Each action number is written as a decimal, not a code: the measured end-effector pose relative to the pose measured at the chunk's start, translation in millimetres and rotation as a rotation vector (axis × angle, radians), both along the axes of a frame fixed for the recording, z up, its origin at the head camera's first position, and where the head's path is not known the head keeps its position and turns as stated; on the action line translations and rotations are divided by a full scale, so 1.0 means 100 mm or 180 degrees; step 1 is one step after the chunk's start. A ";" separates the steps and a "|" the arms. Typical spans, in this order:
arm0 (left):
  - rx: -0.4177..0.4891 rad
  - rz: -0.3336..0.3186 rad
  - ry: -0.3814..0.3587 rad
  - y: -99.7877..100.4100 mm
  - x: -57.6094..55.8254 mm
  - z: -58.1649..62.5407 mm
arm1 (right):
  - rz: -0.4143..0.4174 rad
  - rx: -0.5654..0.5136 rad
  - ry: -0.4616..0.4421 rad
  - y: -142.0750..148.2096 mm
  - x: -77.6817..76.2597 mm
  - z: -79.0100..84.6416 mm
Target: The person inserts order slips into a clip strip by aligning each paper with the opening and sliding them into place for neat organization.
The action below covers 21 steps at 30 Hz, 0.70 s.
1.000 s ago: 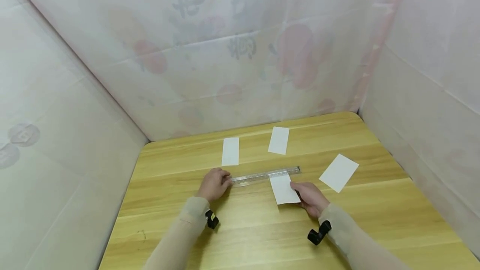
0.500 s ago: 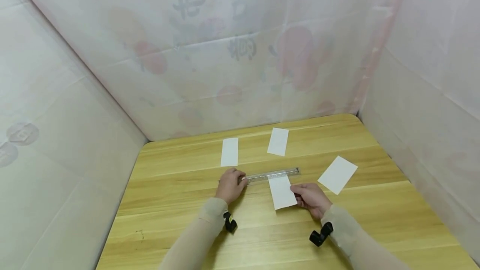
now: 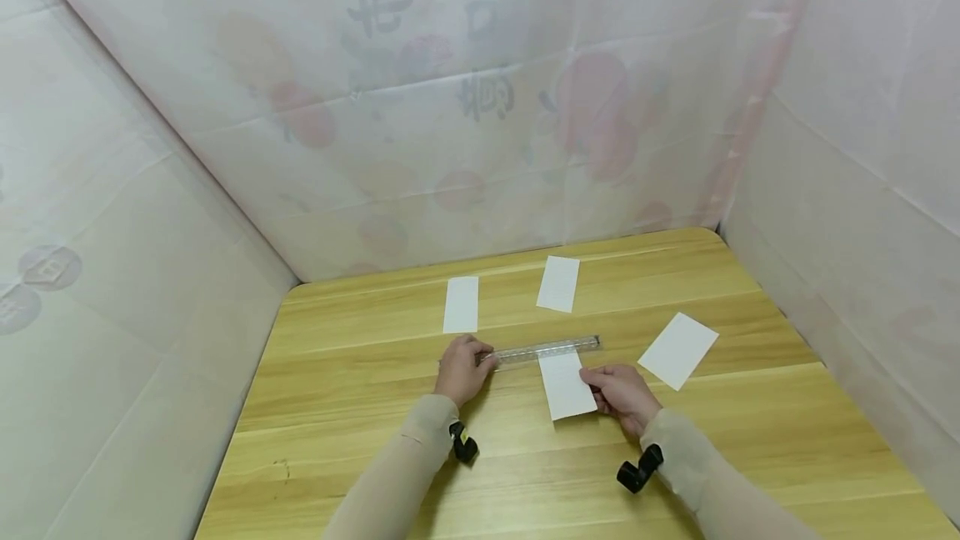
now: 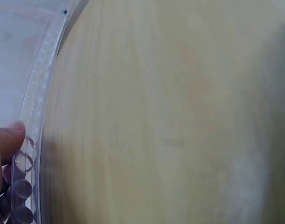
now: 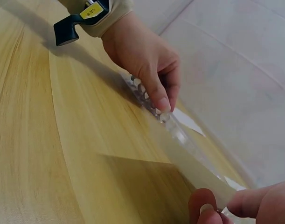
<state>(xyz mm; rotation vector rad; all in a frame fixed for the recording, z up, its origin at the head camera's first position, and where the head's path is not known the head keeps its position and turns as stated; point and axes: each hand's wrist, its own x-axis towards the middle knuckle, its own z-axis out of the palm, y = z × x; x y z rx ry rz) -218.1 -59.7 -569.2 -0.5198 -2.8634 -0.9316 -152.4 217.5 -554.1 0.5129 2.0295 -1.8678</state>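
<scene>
My left hand [image 3: 461, 369] pinches a clear plastic ruler [image 3: 543, 350] near its left end, thumb on one face and fingers behind. Round holes run through the ruler [image 4: 35, 102] beside the thumb in the left wrist view. A white paper card [image 3: 567, 386] extends toward me from the ruler, its far edge meeting the strip. My right hand [image 3: 624, 397] holds this card by its right edge between thumb and fingers. In the right wrist view the card [image 5: 193, 163] stands raised, casting a shadow on the wood, with the right hand's fingertips [image 5: 240, 203] at its near corner.
Three more white cards lie flat on the wooden table [image 3: 337, 457]: one back left [image 3: 461, 304], another back centre [image 3: 558, 283], the last to the right [image 3: 678, 351]. Pale printed fabric walls [image 3: 450, 107] enclose the table's back and sides.
Over the first half second my left hand slid right along the ruler, which stayed nearly in place. The held card's near edge came slightly toward me. Since then, hardly any movement shows.
</scene>
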 end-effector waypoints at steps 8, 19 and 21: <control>0.0132 0.0048 -0.0146 0.00 -0.01 0.03 | -0.0052 0.0219 0.0103 -0.02 -0.04 0.02; 0.0225 0.0177 -0.0342 0.01 -0.02 0.04 | 0.0007 0.0933 0.0264 -0.04 -0.06 0.00; 0.0207 0.0185 -0.0351 0.00 -0.02 0.04 | 0.0016 0.1068 0.0299 -0.04 -0.07 0.00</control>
